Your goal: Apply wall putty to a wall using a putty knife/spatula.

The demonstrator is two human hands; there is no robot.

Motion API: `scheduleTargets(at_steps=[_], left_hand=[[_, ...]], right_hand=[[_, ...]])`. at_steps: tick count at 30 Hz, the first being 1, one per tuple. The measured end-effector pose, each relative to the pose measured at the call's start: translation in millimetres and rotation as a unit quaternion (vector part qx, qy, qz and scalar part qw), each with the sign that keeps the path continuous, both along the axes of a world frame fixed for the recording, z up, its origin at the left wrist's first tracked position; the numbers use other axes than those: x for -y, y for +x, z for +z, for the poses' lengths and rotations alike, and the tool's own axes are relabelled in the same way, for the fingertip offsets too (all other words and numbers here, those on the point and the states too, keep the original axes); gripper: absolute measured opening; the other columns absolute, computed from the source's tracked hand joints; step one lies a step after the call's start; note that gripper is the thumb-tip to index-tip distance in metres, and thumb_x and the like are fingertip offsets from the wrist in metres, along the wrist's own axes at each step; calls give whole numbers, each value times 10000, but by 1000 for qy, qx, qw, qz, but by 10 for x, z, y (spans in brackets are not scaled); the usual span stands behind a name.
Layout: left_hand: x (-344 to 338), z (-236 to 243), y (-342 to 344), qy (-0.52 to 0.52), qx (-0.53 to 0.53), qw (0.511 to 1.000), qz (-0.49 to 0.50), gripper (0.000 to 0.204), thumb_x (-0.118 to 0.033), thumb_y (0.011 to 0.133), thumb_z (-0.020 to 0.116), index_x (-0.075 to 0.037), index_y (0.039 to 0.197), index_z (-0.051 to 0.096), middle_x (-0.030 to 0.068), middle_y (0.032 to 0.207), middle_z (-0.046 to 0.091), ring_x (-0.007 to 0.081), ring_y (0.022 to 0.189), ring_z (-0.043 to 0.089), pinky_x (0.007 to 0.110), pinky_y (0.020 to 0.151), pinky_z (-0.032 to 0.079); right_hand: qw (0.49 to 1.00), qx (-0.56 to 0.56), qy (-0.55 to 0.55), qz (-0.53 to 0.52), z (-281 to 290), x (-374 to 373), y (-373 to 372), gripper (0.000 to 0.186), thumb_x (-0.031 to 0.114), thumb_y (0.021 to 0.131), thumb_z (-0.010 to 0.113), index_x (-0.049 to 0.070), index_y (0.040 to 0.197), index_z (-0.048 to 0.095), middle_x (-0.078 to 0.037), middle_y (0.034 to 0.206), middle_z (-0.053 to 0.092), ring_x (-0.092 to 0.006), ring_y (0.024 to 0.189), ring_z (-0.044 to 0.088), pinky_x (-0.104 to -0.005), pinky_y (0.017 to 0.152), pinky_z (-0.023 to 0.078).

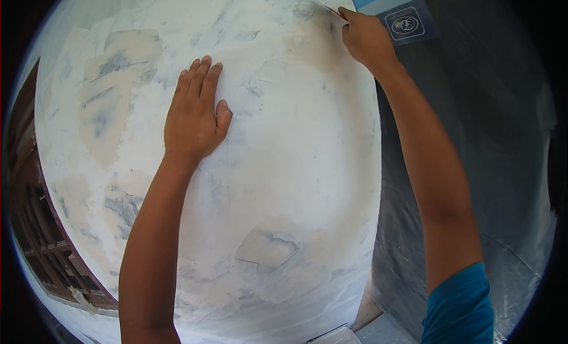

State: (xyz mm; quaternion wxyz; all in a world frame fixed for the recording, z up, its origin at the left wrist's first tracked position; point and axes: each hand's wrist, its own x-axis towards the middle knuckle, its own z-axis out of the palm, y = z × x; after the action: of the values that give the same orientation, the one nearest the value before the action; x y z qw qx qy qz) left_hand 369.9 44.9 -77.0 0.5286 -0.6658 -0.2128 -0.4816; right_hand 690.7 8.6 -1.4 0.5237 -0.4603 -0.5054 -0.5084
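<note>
A white wall [284, 137] with patchy grey and beige filler spreads in front of me. My left hand [195, 113] lies flat against it, left of the middle, fingers stretched out and holding nothing. High up near the wall's right edge, my right hand [365, 39] is closed round a thin flat scraper [336, 12] with a reddish part by the fingers. Its narrow blade points up and left to the wall surface, beside a darker, brownish smudge. Most of the scraper's handle is hidden in my fist.
Brown window or shutter woodwork [47, 225] borders the wall at the left. Dark plastic-like sheeting [473, 125] hangs along the right, behind my right arm. A blue printed panel [408, 21] shows beyond my right hand. At the bottom lies a pale flat board [337, 337].
</note>
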Motion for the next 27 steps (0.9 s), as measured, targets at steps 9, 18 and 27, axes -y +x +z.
scheduleTargets(at_steps=[9, 18, 27], left_hand=[[-25, -42, -135, -4, 11, 1000, 17, 569, -110, 827, 490, -38, 1390, 464, 167, 1469, 448, 346, 1387, 397, 455, 1178, 290], [4, 21, 14, 3, -4, 1000, 2, 565, -115, 823, 485, -41, 1383, 472, 167, 1462, 453, 343, 1391, 393, 458, 1179, 288], [-23, -27, -143, 1, 9, 1000, 11, 560, -112, 821, 486, -37, 1376, 477, 172, 1463, 454, 351, 1389, 394, 463, 1180, 284]], right_hand=[[975, 114, -188, 21, -1299, 269, -1084, 418, 60, 892, 535, 22, 1305, 591, -203, 1154, 674, -304, 1008, 686, -375, 828, 571], [998, 8, -44, -36, -174, -239, -211, 278, 52, 829, 548, -17, 1073, 663, -196, 915, 711, -318, 788, 706, -420, 664, 569], [985, 62, -134, 88, -1053, 518, -943, 274, 103, 860, 569, 84, 1089, 719, -120, 823, 719, -297, 728, 696, -384, 671, 559]])
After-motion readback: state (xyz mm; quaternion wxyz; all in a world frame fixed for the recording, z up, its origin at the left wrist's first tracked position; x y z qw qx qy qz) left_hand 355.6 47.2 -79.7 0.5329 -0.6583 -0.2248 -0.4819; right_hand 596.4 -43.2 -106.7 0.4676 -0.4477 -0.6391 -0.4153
